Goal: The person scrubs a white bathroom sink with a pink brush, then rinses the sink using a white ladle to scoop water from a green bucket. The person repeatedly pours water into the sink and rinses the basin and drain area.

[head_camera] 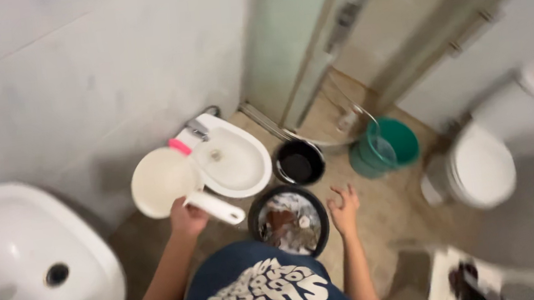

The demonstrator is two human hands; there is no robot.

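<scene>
My left hand (187, 216) grips the handle of a cream plastic dipper (162, 181), held over the left edge of a white bidet (236, 163). My right hand (345, 209) hangs empty with fingers spread, just right of a black bin (289, 222) full of rubbish. The bin stands on the floor right in front of me. A pink object (179, 146) lies on the bidet's back rim by its tap.
A small black bucket (299, 162) and a green bucket (386, 147) stand on the beige floor beyond the bin. A white toilet (481, 170) is at right, a white washbasin (28, 268) at lower left. A glass shower door (308, 40) is behind.
</scene>
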